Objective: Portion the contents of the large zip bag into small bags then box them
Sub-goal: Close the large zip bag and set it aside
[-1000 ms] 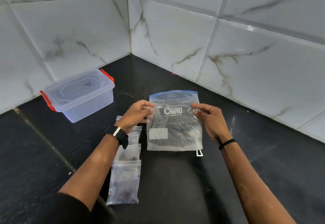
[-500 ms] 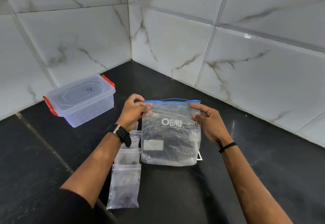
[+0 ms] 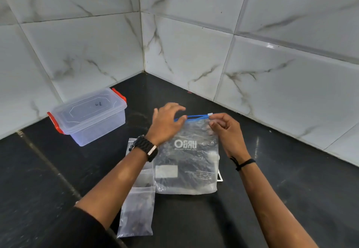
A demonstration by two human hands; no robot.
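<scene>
Both hands have climbed from the sides of the large zip bag (image 3: 186, 158) to its blue zip strip (image 3: 194, 117), and the bag now stands taller on the black counter (image 3: 291, 189).

That counter is the biggest thing, dark and shiny. Two tiled walls (image 3: 272, 63) meet in a corner behind the bag, so room runs out at the back. Open counter lies to the right and in front, with plenty of space to work.

Next in size is the clear box (image 3: 87, 117) with red clips. It sits well apart to the left, against the wall, with its lid on.

The large zip bag stands in the middle, dark bits inside. The step looks like opening the bag. The left hand (image 3: 165, 125) pinches the left end of the strip with thumb and finger, other fingers spread. The right hand (image 3: 225, 131) is curled closed, pinching the right end by the small white slider (image 3: 210, 114).

The next move likely calls for sliding that tab along while the left hand holds the bag steady, so nothing spills.

Small bags (image 3: 138, 210) lie flat in a row just left of the big bag, partly under the left arm. Some seem to hold dark bits already. A small white thing (image 3: 220, 178) peeks out behind the big bag; what it is cannot be told.
</scene>
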